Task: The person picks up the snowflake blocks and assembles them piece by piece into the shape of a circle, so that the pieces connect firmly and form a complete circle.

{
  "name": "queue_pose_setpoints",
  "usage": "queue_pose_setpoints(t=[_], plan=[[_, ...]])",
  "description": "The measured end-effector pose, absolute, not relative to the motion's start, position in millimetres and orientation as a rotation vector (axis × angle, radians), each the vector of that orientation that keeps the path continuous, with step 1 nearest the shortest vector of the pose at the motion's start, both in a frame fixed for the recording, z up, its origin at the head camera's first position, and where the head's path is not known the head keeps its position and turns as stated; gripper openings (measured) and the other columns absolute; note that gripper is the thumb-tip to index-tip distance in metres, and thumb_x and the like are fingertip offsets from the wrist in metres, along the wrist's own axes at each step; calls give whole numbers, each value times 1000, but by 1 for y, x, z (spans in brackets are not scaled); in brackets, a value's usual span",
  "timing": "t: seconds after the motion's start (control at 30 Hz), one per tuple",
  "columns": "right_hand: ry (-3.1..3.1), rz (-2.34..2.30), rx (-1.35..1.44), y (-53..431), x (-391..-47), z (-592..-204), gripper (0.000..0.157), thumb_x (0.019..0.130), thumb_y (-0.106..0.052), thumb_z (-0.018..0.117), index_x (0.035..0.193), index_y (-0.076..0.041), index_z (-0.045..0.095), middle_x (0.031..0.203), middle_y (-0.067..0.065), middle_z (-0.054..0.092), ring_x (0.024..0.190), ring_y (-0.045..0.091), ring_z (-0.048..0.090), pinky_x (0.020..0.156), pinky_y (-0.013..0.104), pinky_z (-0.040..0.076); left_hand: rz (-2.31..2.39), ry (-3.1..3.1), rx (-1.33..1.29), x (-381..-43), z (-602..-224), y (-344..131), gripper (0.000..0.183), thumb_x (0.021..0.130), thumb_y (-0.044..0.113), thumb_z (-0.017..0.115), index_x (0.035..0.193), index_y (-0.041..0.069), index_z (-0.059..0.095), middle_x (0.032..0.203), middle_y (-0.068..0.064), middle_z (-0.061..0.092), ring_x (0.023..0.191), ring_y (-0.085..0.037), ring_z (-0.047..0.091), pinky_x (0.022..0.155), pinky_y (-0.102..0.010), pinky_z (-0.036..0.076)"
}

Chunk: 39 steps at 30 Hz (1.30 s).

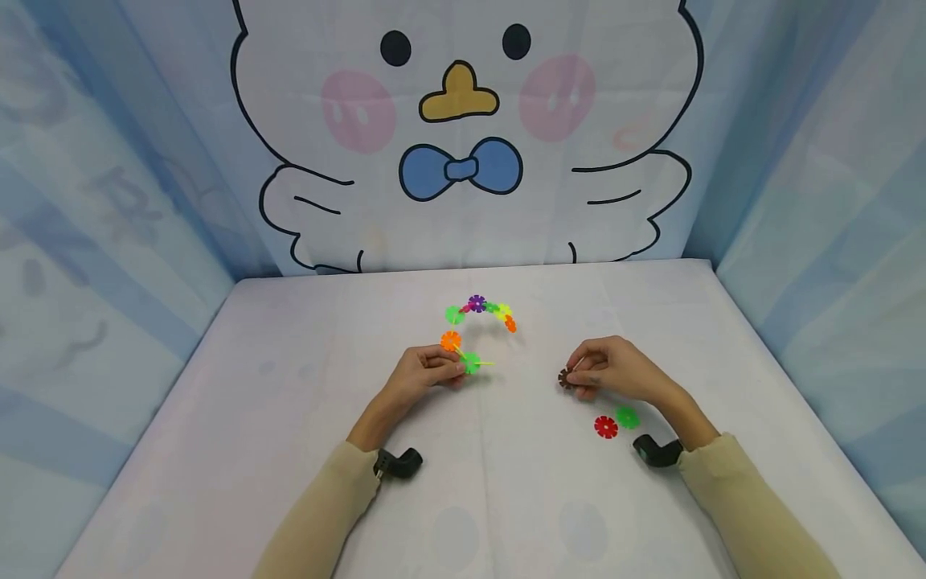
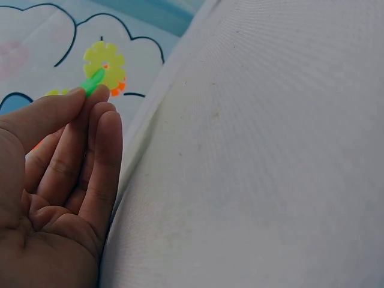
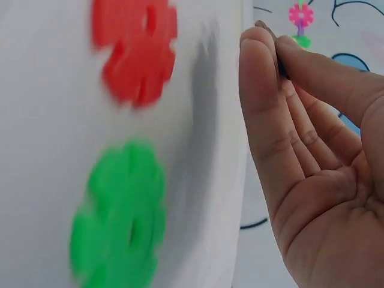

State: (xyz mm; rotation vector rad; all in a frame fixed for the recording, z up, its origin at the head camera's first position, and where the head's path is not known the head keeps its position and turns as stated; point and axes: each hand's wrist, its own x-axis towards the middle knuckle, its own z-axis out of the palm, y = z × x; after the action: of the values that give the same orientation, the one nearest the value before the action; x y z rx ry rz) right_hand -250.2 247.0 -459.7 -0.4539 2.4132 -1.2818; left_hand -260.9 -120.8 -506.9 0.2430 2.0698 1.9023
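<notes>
A curved chain of interlocked plastic snowflake discs, with a purple disc (image 1: 477, 303) at its top, arcs over the table. My left hand (image 1: 427, 370) pinches a green disc (image 1: 472, 363) at the chain's near end, between thumb and fingertips. A yellow disc (image 2: 105, 63) joins that green one in the left wrist view. Over to the right, my right hand (image 1: 615, 370) pinches a brown notched disc (image 1: 565, 379) between thumb and fingers, apart from the chain. In the right wrist view the brown disc (image 3: 279, 63) is mostly hidden by the fingertips.
A red disc (image 1: 606, 427) and a loose green disc (image 1: 628, 417) lie on the white tablecloth (image 1: 463, 474) below my right hand. Behind the table hangs a curtain (image 1: 463, 225) with a cartoon figure. Patterned curtains flank both sides.
</notes>
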Motion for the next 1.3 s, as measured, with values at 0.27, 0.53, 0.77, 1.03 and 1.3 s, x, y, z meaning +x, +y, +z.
queue_pose_setpoints(t=[0.27, 0.53, 0.77, 1.03, 1.3], plan=[[2353, -1388, -461, 212, -260, -464, 22, 97, -12, 78, 110, 3, 70, 93, 17, 80, 76, 24, 79, 76, 30, 66, 1906, 2065, 258, -261, -507, -120, 19, 99, 8, 74, 113, -5, 71, 89, -1, 80, 82, -11, 77, 81, -26, 66], [2301, -1493, -443, 181, -267, -462, 19, 97, -8, 77, 111, 3, 70, 94, 18, 80, 76, 26, 79, 76, 32, 67, 1905, 2070, 265, -260, -505, -120, 20, 99, 8, 73, 114, -5, 71, 90, -1, 80, 82, -11, 77, 82, -26, 66], [2238, -1553, -442, 166, -269, -461, 21, 98, -6, 75, 112, 7, 68, 99, 23, 79, 78, 26, 79, 77, 35, 68, 1910, 2062, 276, -260, -506, -119, 19, 99, 7, 73, 114, -6, 71, 89, -1, 80, 81, -11, 77, 82, -27, 66], [2215, -1584, -435, 156, -266, -458, 20, 98, -4, 74, 112, 7, 67, 101, 24, 79, 78, 23, 78, 78, 40, 68, 1912, 2067, 276, -261, -507, -119, 19, 99, 7, 74, 113, -6, 71, 89, -1, 80, 81, -11, 77, 82, -28, 66], [2196, -1598, -395, 154, -266, -466, 21, 98, -5, 75, 112, 8, 68, 101, 24, 80, 80, 21, 79, 80, 39, 68, 1907, 2067, 287, -262, -508, -120, 19, 99, 7, 73, 113, -6, 71, 89, -1, 80, 81, -11, 77, 83, -28, 66]])
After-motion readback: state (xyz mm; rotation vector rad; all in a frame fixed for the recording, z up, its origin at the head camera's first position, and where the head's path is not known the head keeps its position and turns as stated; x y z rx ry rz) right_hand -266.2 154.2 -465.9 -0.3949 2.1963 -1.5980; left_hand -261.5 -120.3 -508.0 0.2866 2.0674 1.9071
